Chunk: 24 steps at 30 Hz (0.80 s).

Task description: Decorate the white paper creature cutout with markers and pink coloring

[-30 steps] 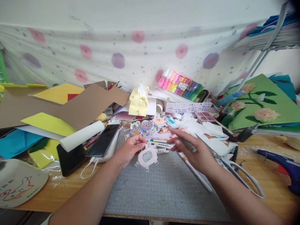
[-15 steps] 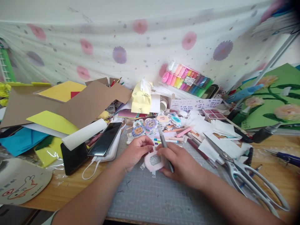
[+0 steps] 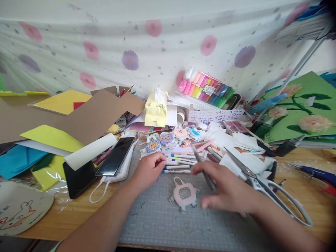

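A pink rounded cutout with a grey scribbled centre, a loop at its top and small clear tabs [image 3: 185,195] lies flat on the grey cutting mat [image 3: 154,224]. My right hand [image 3: 223,185] is just right of it, slightly blurred, thumb spread away. A slim grey pen-shaped tool [image 3: 206,173] rests in its fingers, the pale end pointing away from me. My left hand [image 3: 149,170] is curled closed beside several acrylic markers [image 3: 177,171]; whether its fingertips hold anything is hidden. Similar decorated cutouts, one blue [image 3: 153,145] and one purple [image 3: 167,138], lie behind the markers.
Large scissors [image 3: 253,178] lie open at right, by white paper scraps [image 3: 246,143]. A phone [image 3: 115,155] on a white corded block is at left, with a paper roll [image 3: 90,151]. Behind stand a yellow tissue pack [image 3: 156,110] and coloured clay [image 3: 207,87].
The pink cutout has left both hands and now lies on the mat. My right hand has moved right with the grey tool; my left hand is closed near the markers. The view has shifted slightly.
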Each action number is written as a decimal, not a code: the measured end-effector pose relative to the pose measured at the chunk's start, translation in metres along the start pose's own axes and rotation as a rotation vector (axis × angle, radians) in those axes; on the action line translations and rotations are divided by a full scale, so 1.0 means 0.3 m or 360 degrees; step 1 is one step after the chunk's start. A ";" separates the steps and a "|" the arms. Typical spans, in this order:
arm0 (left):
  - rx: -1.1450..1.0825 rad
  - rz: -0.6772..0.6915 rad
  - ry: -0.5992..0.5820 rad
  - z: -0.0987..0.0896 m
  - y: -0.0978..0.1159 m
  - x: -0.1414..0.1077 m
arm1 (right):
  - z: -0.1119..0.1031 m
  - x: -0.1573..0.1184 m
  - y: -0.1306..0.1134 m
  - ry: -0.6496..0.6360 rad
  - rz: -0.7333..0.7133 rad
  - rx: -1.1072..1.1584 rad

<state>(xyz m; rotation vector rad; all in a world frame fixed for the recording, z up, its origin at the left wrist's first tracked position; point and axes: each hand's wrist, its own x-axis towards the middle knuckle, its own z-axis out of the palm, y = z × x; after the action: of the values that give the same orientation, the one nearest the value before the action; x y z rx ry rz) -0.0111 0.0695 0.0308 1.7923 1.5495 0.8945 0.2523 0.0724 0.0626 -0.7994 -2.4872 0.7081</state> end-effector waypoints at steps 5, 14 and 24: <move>0.0333 0.0179 0.0128 -0.020 -0.012 0.021 | -0.043 0.063 0.080 0.0214 0.0270 -0.0236; 0.0658 0.0290 0.0099 -0.013 -0.028 0.036 | 0.034 0.109 0.137 0.0055 0.0321 -0.0673; 0.0695 0.0353 0.0124 -0.053 -0.030 0.036 | 0.048 0.122 0.177 0.0180 0.0486 -0.0970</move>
<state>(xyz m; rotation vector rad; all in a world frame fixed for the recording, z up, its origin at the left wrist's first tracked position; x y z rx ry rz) -0.0282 0.0817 0.0341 2.2972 1.7178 0.7737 0.2389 0.1278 0.0292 -1.4083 -2.5171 -0.0329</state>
